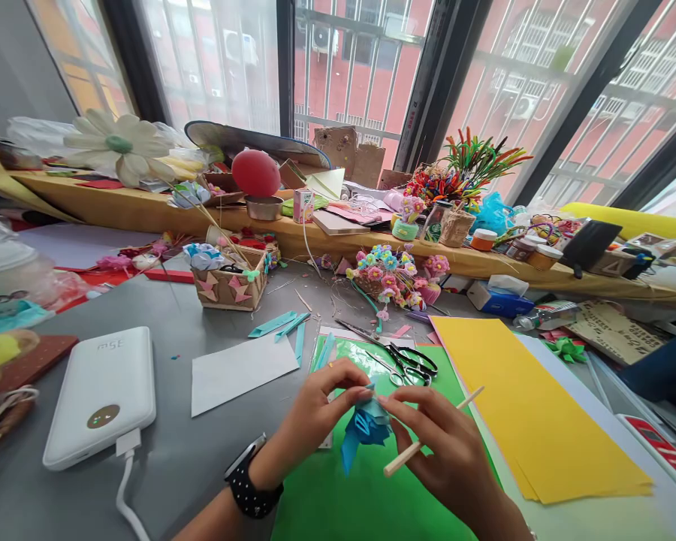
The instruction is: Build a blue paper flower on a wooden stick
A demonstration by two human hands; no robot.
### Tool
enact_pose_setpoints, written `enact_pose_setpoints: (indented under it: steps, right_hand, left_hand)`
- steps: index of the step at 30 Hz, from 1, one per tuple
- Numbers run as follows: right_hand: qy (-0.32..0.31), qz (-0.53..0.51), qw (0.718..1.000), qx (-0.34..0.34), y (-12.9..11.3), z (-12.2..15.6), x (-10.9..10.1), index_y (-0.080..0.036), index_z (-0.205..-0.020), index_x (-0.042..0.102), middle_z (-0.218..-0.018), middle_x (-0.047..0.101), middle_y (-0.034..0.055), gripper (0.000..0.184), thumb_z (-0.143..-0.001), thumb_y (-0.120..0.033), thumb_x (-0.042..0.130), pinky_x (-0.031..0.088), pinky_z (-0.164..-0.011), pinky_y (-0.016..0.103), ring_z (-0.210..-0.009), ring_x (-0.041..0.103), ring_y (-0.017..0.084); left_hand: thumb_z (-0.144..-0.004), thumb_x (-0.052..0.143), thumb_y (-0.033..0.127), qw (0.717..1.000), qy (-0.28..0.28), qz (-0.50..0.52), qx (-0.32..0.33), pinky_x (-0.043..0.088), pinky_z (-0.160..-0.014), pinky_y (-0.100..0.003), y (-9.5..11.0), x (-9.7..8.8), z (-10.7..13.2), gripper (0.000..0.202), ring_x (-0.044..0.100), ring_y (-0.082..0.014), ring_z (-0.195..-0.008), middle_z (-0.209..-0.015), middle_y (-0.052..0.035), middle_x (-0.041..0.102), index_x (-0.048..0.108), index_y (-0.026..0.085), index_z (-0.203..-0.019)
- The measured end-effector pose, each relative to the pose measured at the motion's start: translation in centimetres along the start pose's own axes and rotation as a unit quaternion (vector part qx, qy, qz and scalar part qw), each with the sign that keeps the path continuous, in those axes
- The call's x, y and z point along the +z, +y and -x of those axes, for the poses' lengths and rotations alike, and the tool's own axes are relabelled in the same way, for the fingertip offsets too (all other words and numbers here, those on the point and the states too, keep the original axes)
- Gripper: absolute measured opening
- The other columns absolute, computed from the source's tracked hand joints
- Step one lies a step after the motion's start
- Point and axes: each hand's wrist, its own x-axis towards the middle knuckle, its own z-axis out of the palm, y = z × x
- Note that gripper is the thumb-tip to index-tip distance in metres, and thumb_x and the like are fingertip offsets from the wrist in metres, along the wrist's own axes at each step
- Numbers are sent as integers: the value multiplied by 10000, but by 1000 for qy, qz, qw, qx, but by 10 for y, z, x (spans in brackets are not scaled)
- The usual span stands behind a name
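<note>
Between my two hands is a blue paper flower (367, 425) with layered, pointed petals, held above a green sheet (327, 496). My left hand (338, 398) pinches its upper left edge between thumb and fingers. On the other side, my right hand (439, 432) presses the flower's upper right with its fingertips. A thin wooden stick (408, 457) also lies tucked between the right hand's fingers, slanting up to the right. Two pairs of scissors (408, 364) rest on the green sheet just beyond the hands.
Left of the hands lie a white paper sheet (239, 373), blue paper strips (282, 324) and a white power bank (110, 394) with a cable. Yellow paper (541, 406) is at right. Farther back stand a cardboard box (233, 285) and a bunch of crocheted-looking flowers (391, 274).
</note>
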Motion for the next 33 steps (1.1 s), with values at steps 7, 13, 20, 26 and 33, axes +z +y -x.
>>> enact_pose_setpoints:
  steps: [7, 13, 20, 26, 33]
  right_hand:
    - [-4, 0, 1000, 3, -1, 2, 5, -148, -1088, 565, -870, 641, 97, 282, -813, -111, 517, 542, -637, 289, -792, 625, 185]
    - [26, 26, 999, -5, -2, 2, 8, -150, -1036, 591, -820, 671, 79, 216, -843, -109, 503, 528, -608, 256, -732, 633, 164]
    - [3, 95, 993, -64, 3, 6, 6, -91, -1045, 588, -829, 682, 110, 219, -862, -83, 467, 492, -571, 295, -689, 627, 194]
    - [39, 87, 994, -51, -1, 7, 8, -107, -994, 597, -782, 685, 88, 171, -838, -93, 530, 483, -586, 283, -667, 624, 178]
    - [66, 103, 990, -70, -8, 3, 6, -113, -936, 609, -698, 679, 62, 138, -816, -82, 549, 461, -533, 259, -588, 609, 151]
  left_hand:
    - [-794, 520, 257, 1000, 1, -7, -10, 404, -632, -233, 1, 0, 0, 144, 508, -142, -678, -699, -6, 525, 552, 149, -705]
    - [-800, 515, 268, 1000, -10, -4, -13, 395, -636, -233, 0, -1, 0, 158, 491, -137, -670, -692, 0, 506, 532, 150, -696]
    - [-785, 539, 291, 997, -39, 42, -42, 401, -638, -232, 0, 2, 1, 150, 481, -133, -675, -711, 4, 507, 543, 152, -729]
    - [-719, 611, 265, 989, -48, 105, -89, 389, -626, -231, 1, -1, -1, 128, 464, -124, -651, -670, 18, 506, 555, 152, -699]
    - [-682, 628, 236, 983, -53, 144, -99, 365, -584, -214, 4, -5, -3, 118, 424, -103, -607, -640, 30, 480, 558, 143, -662]
